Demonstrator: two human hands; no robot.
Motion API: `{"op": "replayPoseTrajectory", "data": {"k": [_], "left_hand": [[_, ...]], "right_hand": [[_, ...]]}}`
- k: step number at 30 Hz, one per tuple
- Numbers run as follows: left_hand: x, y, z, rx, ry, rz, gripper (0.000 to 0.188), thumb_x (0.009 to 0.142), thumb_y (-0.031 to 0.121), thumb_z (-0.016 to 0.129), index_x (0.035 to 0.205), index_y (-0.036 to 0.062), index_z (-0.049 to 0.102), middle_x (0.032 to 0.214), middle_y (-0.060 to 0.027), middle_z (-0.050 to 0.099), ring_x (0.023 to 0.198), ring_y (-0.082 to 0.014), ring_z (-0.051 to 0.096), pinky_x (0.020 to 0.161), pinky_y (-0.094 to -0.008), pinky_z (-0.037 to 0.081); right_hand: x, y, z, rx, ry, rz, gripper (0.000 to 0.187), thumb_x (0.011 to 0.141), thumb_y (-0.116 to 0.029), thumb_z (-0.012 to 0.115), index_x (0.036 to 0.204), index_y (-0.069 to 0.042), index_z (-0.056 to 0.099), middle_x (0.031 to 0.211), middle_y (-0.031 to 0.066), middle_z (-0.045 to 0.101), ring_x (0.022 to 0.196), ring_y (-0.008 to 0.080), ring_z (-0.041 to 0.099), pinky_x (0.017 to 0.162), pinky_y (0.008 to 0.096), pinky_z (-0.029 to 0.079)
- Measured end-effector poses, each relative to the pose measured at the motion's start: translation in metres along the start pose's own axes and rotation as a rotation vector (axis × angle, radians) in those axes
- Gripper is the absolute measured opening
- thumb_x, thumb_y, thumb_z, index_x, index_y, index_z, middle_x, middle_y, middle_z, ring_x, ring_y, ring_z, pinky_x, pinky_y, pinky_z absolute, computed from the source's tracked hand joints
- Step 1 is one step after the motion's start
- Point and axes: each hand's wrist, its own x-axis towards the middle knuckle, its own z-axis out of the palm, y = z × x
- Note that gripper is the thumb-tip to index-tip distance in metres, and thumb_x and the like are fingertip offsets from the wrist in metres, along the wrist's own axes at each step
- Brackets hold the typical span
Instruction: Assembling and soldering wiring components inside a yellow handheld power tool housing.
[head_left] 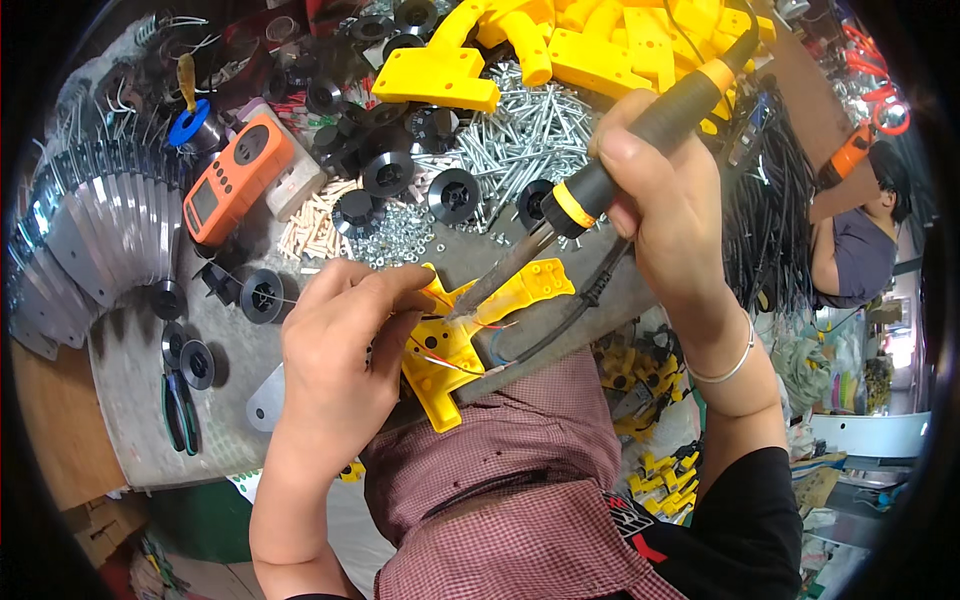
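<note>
Left hand [340, 350] pinching yellow part [470, 330] at table's [130, 400] near edge, right hand [660, 190] gripping soldering iron [620, 150], tip slanting down-left onto wires [470, 345] just beside left fingers, part's long axis running up-right.

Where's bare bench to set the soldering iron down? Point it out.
Bare grey bench lies left of the left hand, between the green-handled pliers and the fanned metal blades. Ahead of the yellow part it is crowded with screws, black wheels and an orange meter.
</note>
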Motion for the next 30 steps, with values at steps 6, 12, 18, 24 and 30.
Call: {"op": "replayPoseTrajectory", "data": {"k": [6,12,18,24,30], "left_hand": [[0.002,0.005,-0.007,0.055,0.014,0.029,0.031,0.071,-0.012,0.067,0.098,0.0019,0.068,0.081,-0.0068,0.068,0.076,-0.0238,0.060,0.067,-0.0323,0.048],[0.000,0.005,-0.017,0.088,0.040,0.014,0.029,0.070,-0.016,0.064,0.093,0.0010,0.068,0.083,-0.0092,0.064,0.078,-0.0255,0.059,0.068,-0.0329,0.047],[0.002,0.008,-0.017,0.025,0.050,-0.040,0.029,0.069,-0.017,0.064,0.091,0.0005,0.068,0.081,-0.0097,0.064,0.076,-0.0254,0.060,0.067,-0.0323,0.047],[0.008,0.010,-0.012,-0.006,-0.004,-0.023,0.028,0.069,-0.014,0.066,0.092,0.0016,0.068,0.079,-0.0089,0.065,0.074,-0.0241,0.061,0.067,-0.0319,0.048],[0.013,0.009,0.003,-0.175,-0.095,-0.040,0.029,0.070,-0.014,0.067,0.093,0.0017,0.068,0.080,-0.0088,0.067,0.073,-0.0220,0.064,0.066,-0.0306,0.050]], "right_hand": [[0.001,0.003,0.000,0.041,-0.003,-0.008,0.016,0.093,-0.019,0.062,0.094,-0.005,0.055,0.073,-0.0034,0.051,0.060,0.0024,0.042,0.052,0.0194,0.033],[0.001,0.005,-0.003,0.057,-0.007,-0.005,0.016,0.094,-0.019,0.063,0.094,-0.005,0.055,0.073,-0.0034,0.051,0.061,0.0029,0.043,0.053,0.0199,0.035],[-0.001,0.006,-0.007,0.029,0.015,-0.029,0.016,0.093,-0.019,0.063,0.094,-0.005,0.056,0.073,-0.0034,0.052,0.061,0.0030,0.044,0.053,0.0202,0.036],[-0.010,-0.016,-0.020,-0.023,0.097,0.016,0.016,0.092,-0.020,0.063,0.094,-0.005,0.057,0.069,-0.0045,0.050,0.057,0.0009,0.042,0.050,0.0184,0.033],[-0.021,-0.027,-0.016,-0.267,0.181,-0.072,0.029,0.085,-0.034,0.058,0.084,-0.005,0.054,0.065,-0.0030,0.045,0.051,0.0027,0.034,0.047,0.0202,0.024]]}}
